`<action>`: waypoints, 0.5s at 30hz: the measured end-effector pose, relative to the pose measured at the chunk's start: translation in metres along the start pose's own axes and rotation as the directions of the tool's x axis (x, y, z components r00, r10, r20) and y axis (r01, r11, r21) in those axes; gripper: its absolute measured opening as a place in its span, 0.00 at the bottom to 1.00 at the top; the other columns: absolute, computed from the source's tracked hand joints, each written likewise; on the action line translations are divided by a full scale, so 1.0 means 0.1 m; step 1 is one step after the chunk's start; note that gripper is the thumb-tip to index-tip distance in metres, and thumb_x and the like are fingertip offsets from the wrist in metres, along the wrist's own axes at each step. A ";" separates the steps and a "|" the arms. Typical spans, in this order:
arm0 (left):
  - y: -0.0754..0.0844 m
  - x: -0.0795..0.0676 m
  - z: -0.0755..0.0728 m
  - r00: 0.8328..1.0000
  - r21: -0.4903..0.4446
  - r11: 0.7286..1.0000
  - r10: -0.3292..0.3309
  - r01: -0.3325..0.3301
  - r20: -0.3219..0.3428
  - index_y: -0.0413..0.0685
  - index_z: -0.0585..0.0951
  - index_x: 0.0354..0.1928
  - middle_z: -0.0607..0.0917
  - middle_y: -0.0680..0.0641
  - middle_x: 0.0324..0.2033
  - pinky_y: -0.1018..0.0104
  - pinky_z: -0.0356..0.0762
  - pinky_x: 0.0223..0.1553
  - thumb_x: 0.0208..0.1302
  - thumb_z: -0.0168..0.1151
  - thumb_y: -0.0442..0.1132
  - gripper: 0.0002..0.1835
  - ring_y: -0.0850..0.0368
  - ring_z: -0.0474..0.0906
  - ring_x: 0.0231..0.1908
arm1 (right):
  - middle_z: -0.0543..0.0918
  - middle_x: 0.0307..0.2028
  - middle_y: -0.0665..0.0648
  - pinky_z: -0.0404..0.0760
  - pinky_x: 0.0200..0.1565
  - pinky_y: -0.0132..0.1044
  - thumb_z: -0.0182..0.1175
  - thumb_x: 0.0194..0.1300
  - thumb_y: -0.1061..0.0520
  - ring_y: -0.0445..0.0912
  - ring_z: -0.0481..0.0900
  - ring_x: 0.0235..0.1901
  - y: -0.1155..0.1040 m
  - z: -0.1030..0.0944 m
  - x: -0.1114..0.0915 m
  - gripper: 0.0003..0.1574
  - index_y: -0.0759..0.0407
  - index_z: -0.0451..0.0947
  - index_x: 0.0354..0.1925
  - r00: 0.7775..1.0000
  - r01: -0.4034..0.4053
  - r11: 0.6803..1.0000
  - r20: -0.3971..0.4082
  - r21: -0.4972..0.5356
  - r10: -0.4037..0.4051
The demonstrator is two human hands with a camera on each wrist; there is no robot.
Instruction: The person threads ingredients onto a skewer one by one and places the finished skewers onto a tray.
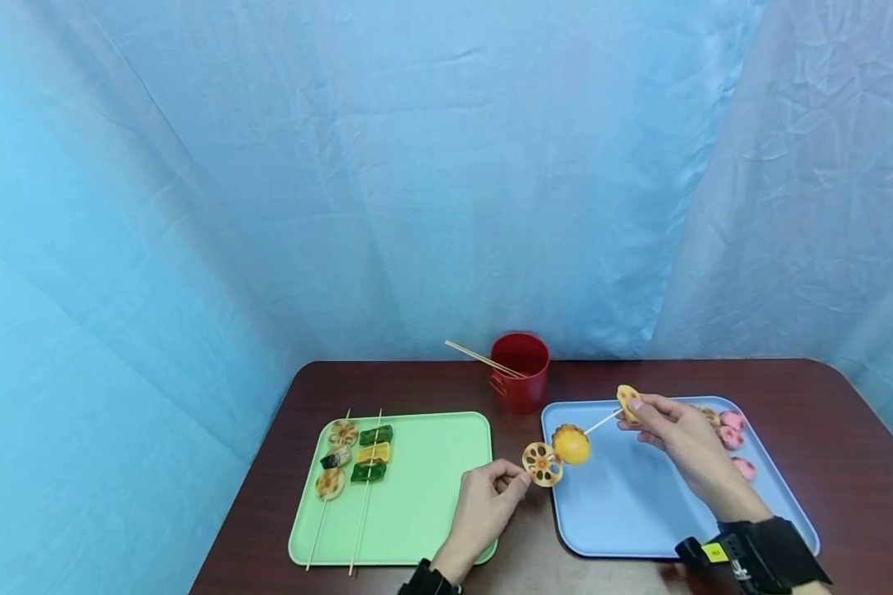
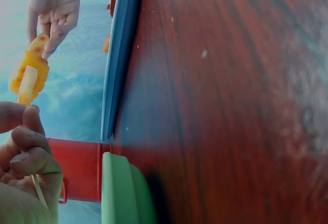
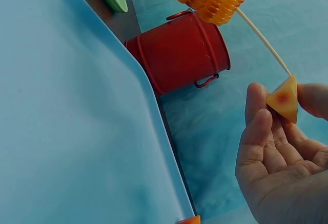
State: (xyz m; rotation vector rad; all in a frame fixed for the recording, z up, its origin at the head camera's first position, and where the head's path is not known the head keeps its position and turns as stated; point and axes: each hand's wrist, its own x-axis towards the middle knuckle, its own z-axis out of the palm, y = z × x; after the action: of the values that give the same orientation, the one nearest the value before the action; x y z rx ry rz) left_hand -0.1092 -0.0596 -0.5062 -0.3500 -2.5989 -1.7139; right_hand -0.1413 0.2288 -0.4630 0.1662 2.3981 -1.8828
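My left hand pinches a wooden skewer close to a lotus root slice threaded on it. Beyond the slice, a yellow corn piece is on the same skewer, whose bare upper stick slants up to the right. The lower stick crosses the left palm. Between thumb and fingers, my right hand holds a thin yellow slice with brownish spots at the skewer's tip. How far the tip enters this slice is hard to see.
On the green tray lie two loaded skewers, one with lotus slices, one with green and yellow pieces. A red cup holds bare sticks. Pink pieces lie on the blue tray.
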 end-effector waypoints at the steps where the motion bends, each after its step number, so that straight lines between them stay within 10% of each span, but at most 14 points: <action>1: 0.00 0.00 0.00 1.000 -0.001 1.000 -0.001 0.001 -0.001 0.52 0.85 0.29 0.79 0.57 0.18 0.75 0.68 0.20 0.61 0.63 0.43 0.06 0.68 0.70 0.18 | 0.83 0.48 0.63 0.80 0.43 0.34 0.52 0.66 0.34 0.40 0.82 0.43 0.00 0.00 0.00 0.46 0.68 0.66 0.64 1.000 0.001 1.000 0.001 0.004 -0.001; 15: 0.01 0.00 0.02 1.000 0.010 1.000 -0.007 0.007 -0.008 0.52 0.86 0.29 0.79 0.58 0.18 0.75 0.68 0.20 0.61 0.64 0.43 0.06 0.68 0.71 0.18 | 0.83 0.46 0.59 0.79 0.42 0.39 0.52 0.65 0.32 0.42 0.80 0.39 -0.03 0.03 -0.06 0.43 0.62 0.71 0.63 0.993 0.049 0.980 -0.095 -0.191 -0.068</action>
State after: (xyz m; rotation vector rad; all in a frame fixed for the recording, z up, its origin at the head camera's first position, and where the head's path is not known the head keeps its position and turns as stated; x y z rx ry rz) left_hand -0.1093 -0.0571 -0.5065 -0.3345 -2.6051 -1.7008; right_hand -0.1358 0.2245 -0.4598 0.1836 2.6600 -1.6954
